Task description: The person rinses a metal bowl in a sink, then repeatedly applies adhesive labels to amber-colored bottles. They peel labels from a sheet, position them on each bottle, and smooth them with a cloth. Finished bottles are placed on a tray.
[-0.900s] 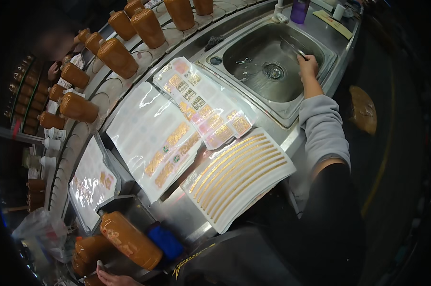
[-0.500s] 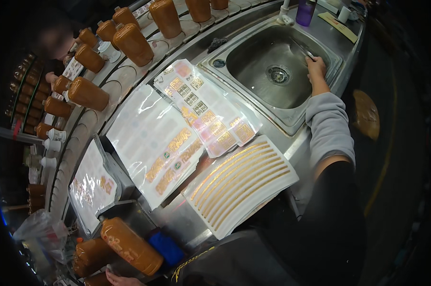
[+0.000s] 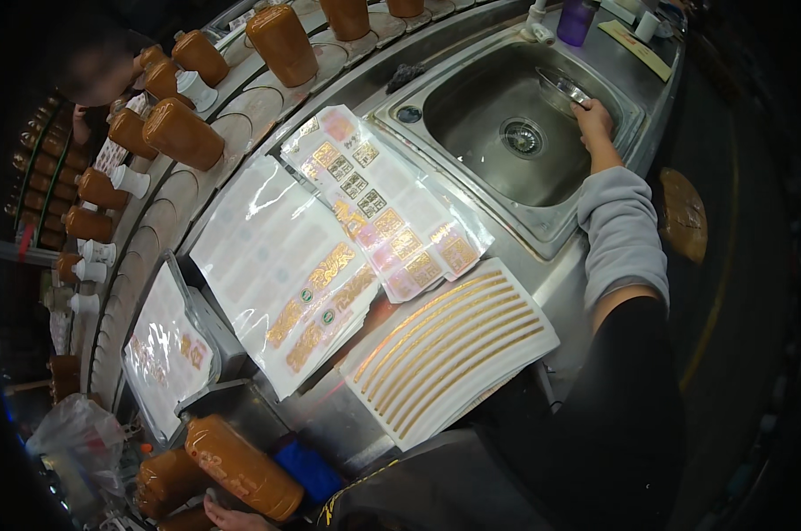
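Right hand (image 3: 594, 122) pinching a shiny metal utensil (image 3: 570, 89) at the sink (image 3: 480, 133), upper right of the frame.
The utensil extends up-left from the fingers. Left hand (image 3: 234, 519), lower left, is partly cut off, its grip unclear, just beside a brown bottle (image 3: 244, 467) with pale markings. Centre: sticker sheets (image 3: 268, 252) with gold characters and gold-striped sheets (image 3: 449, 354) on the steel tabletop (image 3: 537, 273).

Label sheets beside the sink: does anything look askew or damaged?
Slightly askew: the sheets with gold and black squares overlap the neighbouring white sheets at an angle, their edges unevenly fanned. I see no clear damage.
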